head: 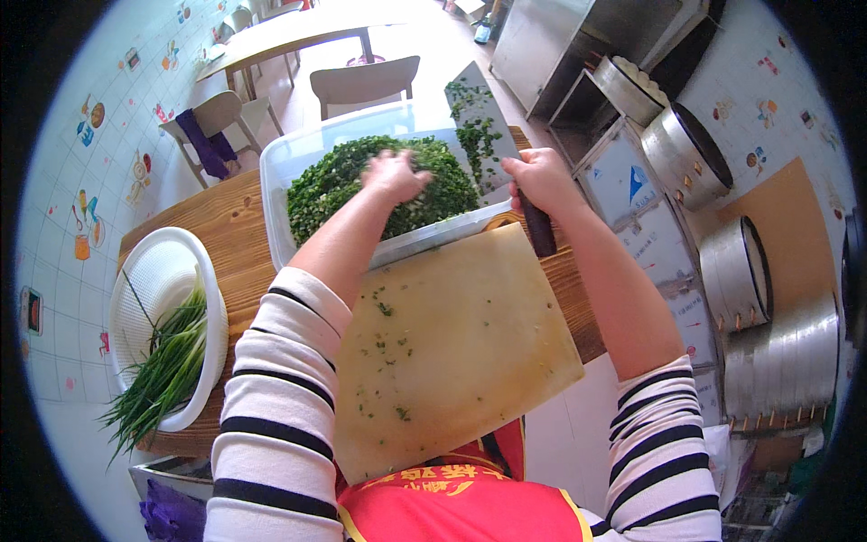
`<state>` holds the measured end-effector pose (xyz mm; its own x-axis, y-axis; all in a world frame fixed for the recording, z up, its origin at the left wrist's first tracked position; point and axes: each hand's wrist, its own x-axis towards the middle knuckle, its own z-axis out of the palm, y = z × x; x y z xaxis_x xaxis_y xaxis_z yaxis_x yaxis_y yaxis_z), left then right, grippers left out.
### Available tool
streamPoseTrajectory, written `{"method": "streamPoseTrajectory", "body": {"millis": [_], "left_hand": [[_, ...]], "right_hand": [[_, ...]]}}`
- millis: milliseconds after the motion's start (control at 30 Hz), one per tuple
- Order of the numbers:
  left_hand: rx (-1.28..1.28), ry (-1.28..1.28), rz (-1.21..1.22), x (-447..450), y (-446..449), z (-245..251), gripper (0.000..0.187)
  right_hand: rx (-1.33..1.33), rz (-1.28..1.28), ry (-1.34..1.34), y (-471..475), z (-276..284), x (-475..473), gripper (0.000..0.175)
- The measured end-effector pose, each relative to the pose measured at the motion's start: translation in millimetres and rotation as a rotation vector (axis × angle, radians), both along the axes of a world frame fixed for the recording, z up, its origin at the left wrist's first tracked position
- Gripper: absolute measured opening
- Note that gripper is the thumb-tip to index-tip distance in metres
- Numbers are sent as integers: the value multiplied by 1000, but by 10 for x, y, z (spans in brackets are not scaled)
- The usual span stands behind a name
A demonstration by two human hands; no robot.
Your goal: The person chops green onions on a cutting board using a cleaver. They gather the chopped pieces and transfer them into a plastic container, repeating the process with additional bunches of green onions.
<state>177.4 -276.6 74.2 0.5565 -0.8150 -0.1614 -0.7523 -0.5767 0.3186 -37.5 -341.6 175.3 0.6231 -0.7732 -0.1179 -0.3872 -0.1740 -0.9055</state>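
Note:
My left hand (396, 177) is slightly blurred, its fingers spread on a heap of chopped green onions (325, 186) in a translucent plastic tub (271, 223). In my right hand (542, 177) is the dark handle of a cleaver (501, 149). Its broad blade stands at the tub's right end, with chopped green bits stuck to it. A pale cutting board (460, 325) lies between me and the tub, with a few green scraps on it. At the left, whole green onions (179, 345) lie in a white plastic colander (218, 305), their leaves hanging over its rim.
The tub, board and colander are on a wooden table (237, 203). Beyond it stand chairs (366, 80) and another table (291, 40). Round metal steamers (687, 156) line the right side. A purple cloth (203, 146) hangs on a chair at the left.

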Motion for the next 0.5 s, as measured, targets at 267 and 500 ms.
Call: {"method": "streamPoseTrajectory", "body": {"millis": [267, 500], "left_hand": [[264, 10, -515, 169, 877, 261, 38], [-324, 63, -365, 457, 1118, 344, 26]], "right_hand": [[75, -24, -57, 115, -3, -138, 21], [146, 38, -51, 275, 25, -35, 18]]}}
